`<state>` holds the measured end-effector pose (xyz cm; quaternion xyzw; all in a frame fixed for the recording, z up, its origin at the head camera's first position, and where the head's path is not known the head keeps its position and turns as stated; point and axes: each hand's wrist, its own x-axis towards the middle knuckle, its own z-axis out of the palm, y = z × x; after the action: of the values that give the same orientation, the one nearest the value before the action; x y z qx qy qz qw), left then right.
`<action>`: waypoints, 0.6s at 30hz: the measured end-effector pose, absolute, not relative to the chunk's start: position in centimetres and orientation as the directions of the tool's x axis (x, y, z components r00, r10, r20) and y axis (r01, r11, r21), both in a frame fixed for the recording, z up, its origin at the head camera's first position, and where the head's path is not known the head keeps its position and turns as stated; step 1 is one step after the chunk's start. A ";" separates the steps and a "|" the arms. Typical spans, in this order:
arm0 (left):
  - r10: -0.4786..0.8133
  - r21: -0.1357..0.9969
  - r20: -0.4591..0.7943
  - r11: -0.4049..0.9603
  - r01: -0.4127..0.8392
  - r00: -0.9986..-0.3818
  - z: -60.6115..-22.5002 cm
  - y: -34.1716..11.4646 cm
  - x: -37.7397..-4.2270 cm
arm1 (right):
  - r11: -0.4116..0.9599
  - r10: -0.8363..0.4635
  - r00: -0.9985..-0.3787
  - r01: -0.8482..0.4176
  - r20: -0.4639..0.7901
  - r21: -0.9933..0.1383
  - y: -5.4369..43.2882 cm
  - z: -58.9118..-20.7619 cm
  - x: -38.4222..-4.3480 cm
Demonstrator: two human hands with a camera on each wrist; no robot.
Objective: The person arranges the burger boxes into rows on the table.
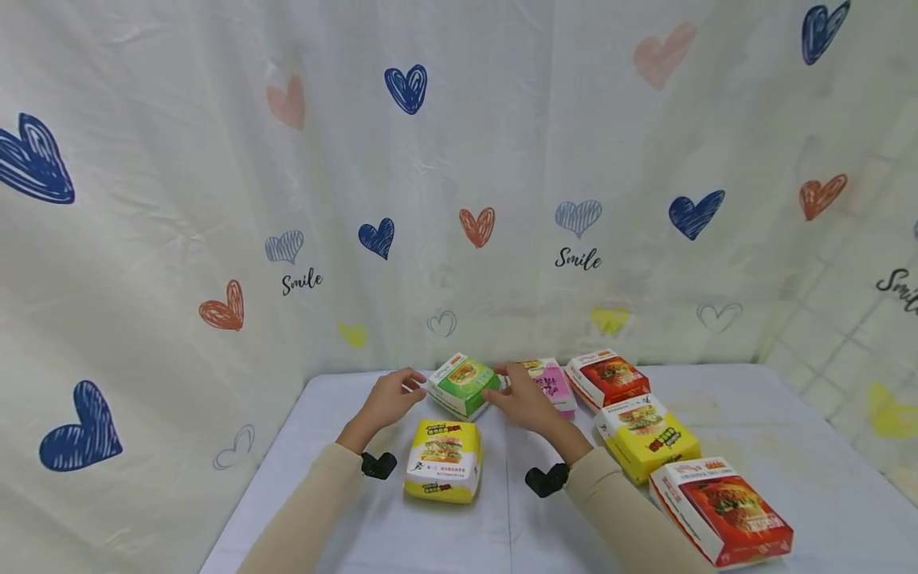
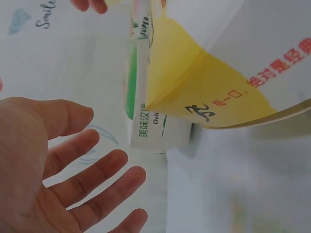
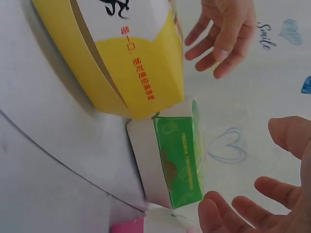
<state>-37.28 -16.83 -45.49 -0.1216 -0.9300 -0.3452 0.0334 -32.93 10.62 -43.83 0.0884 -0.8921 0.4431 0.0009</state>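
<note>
A green and white burger box (image 1: 459,383) lies at the back of the table, set at an angle. My left hand (image 1: 390,399) hovers by its left side; in the left wrist view the fingers (image 2: 97,204) are spread and hold nothing. On the other side, my right hand (image 1: 522,399) is at the box's right edge, fingers loosely bent. The right wrist view has its fingertips (image 3: 211,206) close to the green box (image 3: 177,160); contact is unclear. Nearer me sits a yellow and white burger box (image 1: 442,462). Partly behind my right hand is a pink box (image 1: 552,383).
To the right, a red burger box (image 1: 610,376), a second yellow one (image 1: 645,430) and another red one (image 1: 739,510) form a slanting row towards me. They all lie on a white-covered table (image 1: 301,510). A heart-patterned curtain (image 1: 488,159) hangs behind its back edge.
</note>
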 end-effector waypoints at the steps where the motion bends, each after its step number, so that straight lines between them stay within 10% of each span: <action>1: 0.203 0.629 0.130 0.739 0.239 -0.970 -45.6 -16.8 -37.6 | 0.605 -0.157 -0.985 -0.153 0.072 -0.781 10.5 -43.8 -33.4; 18: 0.271 0.561 -0.011 0.798 0.219 -0.962 -46.1 -15.2 -39.0 | 0.687 -0.176 -0.984 -0.124 0.001 -0.717 8.3 -45.4 -36.7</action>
<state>-38.98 -15.16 -46.08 -0.1294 -0.9471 -0.2900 -0.0455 -36.72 8.26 -45.35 0.0816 -0.9177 0.3874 -0.0338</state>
